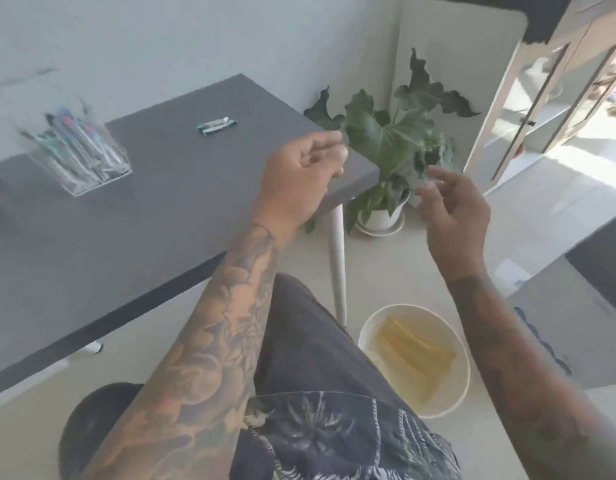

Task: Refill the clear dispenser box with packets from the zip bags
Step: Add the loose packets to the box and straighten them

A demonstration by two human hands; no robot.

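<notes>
We see two bare, tattooed forearms reaching forward from a seated person. The left hand [301, 174] hangs over the table's near right corner, fingers curled loosely inward; the frame is blurred, and we cannot tell whether it pinches anything. The right hand [453, 211] is raised off the table's edge, above the floor, fingers spread and slightly bent, holding nothing.

The grey table [161, 209] stretches to the left of the hands. At its far left stands the clear box [79, 155], tilted in view and filled with packets in green, blue and red; their detail is smeared by motion. One green and white packet [217, 126] lies alone on the tabletop, well apart from the box and beyond the left hand.

Past the table's corner, between the hands, sits a leafy plant [386, 140] in a white pot. On the floor by the person's knee stands a white bin [415, 362] holding yellow strips.
</notes>
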